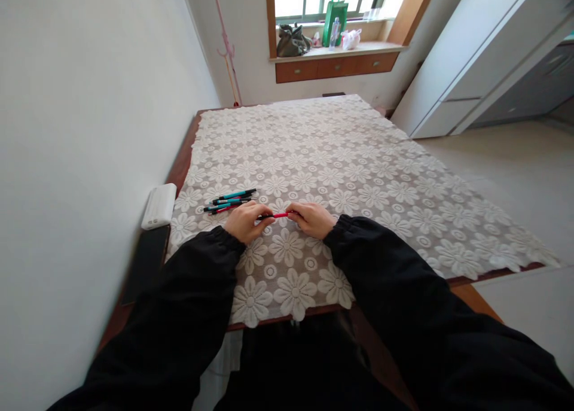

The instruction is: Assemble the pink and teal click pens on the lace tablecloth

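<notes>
Between my two hands a slim pen [280, 215] with a red barrel and a black end lies roughly level, above the lace tablecloth. My left hand [247, 221] pinches its black end between thumb and fingers. At the other end, my right hand [313, 219] has its fingers closed on the red part, hiding that tip. Just beyond my left hand lies a loose pile of several pens [230, 200], some blue with black ends and at least one red.
A flower-patterned lace tablecloth [314, 154] covers the wooden table. At the left edge, by the wall, are a white box-shaped device [159, 206] and a flat black object [146, 264]. A windowsill [341, 51] beyond holds bags and a bottle.
</notes>
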Demonstrator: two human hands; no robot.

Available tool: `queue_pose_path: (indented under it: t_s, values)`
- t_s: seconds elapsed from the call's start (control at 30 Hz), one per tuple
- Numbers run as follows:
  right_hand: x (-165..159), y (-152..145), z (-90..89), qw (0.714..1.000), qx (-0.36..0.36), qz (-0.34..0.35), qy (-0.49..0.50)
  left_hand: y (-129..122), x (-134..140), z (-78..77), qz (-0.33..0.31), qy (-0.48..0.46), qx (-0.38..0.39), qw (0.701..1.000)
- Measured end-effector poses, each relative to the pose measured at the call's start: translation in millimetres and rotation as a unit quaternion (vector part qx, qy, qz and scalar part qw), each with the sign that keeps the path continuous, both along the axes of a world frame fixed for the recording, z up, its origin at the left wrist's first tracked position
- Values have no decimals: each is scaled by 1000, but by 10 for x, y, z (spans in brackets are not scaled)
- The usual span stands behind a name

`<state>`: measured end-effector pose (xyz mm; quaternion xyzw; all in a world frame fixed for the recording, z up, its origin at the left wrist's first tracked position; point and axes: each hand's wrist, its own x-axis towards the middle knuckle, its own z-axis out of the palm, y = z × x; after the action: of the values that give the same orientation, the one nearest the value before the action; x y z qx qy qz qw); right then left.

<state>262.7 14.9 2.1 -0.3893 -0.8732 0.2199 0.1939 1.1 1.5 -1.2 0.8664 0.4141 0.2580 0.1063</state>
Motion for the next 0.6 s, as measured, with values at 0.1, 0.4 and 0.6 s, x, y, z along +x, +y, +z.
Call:
queue_pose_path:
  t_s: [0.1,0.4,0.6]
  values:
    - [4,-3,3,1000,2,1,0,0,2,0,-3,21,-4,1000]
    - [4,-5,-10,1000,10,2,5,-5,3,2,-7,16,12,1000]
    - [7,1,-31,1000,14,9,17,0,3,0,-26,-10,14,1000]
